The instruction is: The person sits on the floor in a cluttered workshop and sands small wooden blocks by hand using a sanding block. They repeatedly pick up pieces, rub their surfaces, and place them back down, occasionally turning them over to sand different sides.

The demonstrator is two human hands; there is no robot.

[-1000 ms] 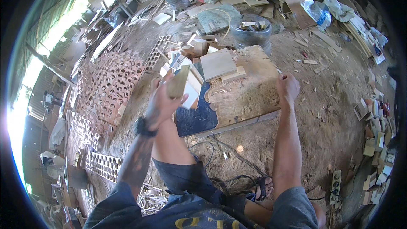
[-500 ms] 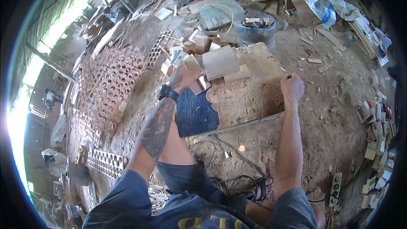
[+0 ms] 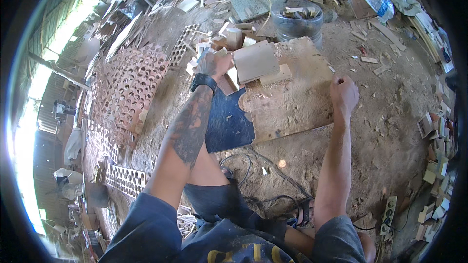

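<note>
The left hand (image 3: 213, 63) reaches forward over the dirt floor (image 3: 390, 131), its grip curled among small wood blocks (image 3: 233, 36); whether the fingers actually clasp a block cannot be told. Just right of that grip lies a square pale board (image 3: 255, 60), resting on a larger plywood sheet (image 3: 292, 102), with a thinner block (image 3: 276, 75) touching its near edge. The right hand (image 3: 343, 95) rests at the plywood sheet's right edge, its grip clenched into a loose fist; nothing held shows. Beyond the left grip and to its right stands a clear tub (image 3: 297, 22) of offcuts. Left of that grip lie reddish panels (image 3: 131, 85) full of round holes. Nearer the person than both grips, a dark blue panel (image 3: 228, 124) sits under the plywood, and black cables (image 3: 253, 165) trail across the floor.
</note>
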